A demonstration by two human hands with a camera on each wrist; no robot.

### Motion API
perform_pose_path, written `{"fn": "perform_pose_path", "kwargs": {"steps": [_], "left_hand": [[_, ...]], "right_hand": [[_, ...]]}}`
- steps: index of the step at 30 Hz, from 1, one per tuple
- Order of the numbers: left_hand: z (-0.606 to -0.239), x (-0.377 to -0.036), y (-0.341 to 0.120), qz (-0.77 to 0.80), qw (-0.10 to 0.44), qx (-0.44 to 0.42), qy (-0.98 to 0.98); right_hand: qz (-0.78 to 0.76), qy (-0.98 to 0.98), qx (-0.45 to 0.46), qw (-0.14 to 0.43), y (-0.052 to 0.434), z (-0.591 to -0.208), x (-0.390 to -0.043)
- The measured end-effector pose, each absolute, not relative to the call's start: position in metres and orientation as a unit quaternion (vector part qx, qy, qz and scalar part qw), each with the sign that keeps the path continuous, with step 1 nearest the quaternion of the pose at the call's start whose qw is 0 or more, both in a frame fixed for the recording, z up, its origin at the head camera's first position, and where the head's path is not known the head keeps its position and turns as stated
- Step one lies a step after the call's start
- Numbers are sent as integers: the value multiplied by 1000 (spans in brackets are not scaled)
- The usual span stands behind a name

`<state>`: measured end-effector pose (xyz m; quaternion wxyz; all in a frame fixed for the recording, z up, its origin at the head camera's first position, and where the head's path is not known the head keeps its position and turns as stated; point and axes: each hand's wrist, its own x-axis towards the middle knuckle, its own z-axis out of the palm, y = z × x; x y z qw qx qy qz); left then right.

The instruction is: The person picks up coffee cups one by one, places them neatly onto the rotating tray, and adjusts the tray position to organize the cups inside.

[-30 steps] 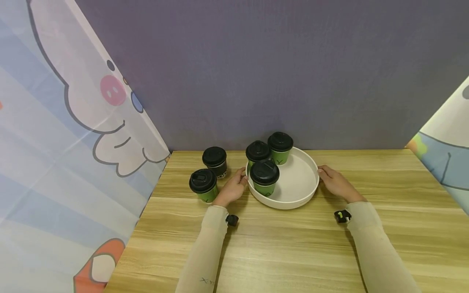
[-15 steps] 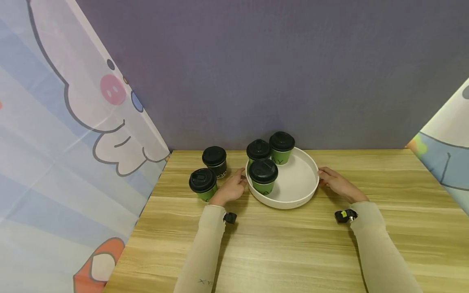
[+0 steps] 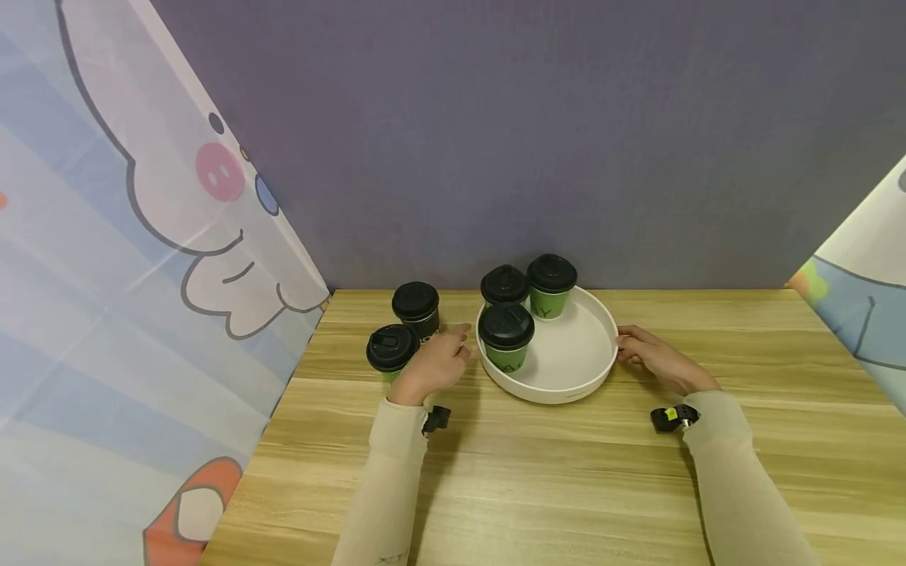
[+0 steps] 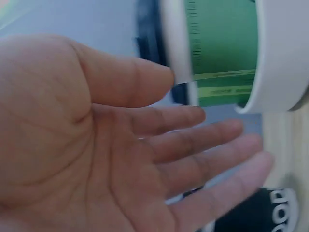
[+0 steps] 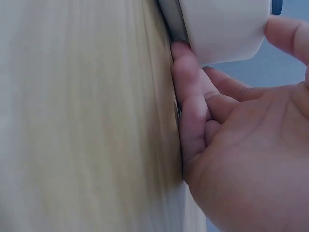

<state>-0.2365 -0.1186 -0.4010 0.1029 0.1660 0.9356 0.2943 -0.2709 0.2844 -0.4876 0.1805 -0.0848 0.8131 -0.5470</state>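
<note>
A round white tray [image 3: 582, 346] with a low wall sits on the table. In it stand three green paper cups with black lids: one in front [image 3: 506, 346], one behind it [image 3: 504, 284] and one at the back [image 3: 551, 292]. My left hand [image 3: 433, 365] is just off the tray's left side, fingers extended, holding nothing; the left wrist view shows the open palm near a green cup [image 4: 224, 53]. My right hand [image 3: 658, 363] pinches the tray's right side. In the right wrist view its thumb [image 5: 285, 34] meets the upper rim and its fingertips reach the tray's lower edge.
Left of my left hand stand a black cup [image 3: 416, 310] and a green cup [image 3: 392, 350], both black-lidded; my hand partly covers the green one. A grey wall [image 3: 538, 141] rises behind the wooden table [image 3: 552, 479]. A printed cloth [image 3: 141, 314] hangs at the left.
My left hand has let go of the tray and drawn left. The tray has turned slightly clockwise: its back cup shifted right, the front one left. My right hand stays at the right side.
</note>
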Motion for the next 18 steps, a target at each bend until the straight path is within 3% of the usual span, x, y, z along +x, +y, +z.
{"fn": "perform_pose_path", "kwargs": {"steps": [10, 18], "left_hand": [[-379, -232, -149, 348, -85, 164, 919], [-380, -238, -184, 354, -111, 120, 921]], "right_hand": [[-526, 821, -101, 196, 288, -488, -270], [-549, 802, -123, 199, 291, -490, -271]]}}
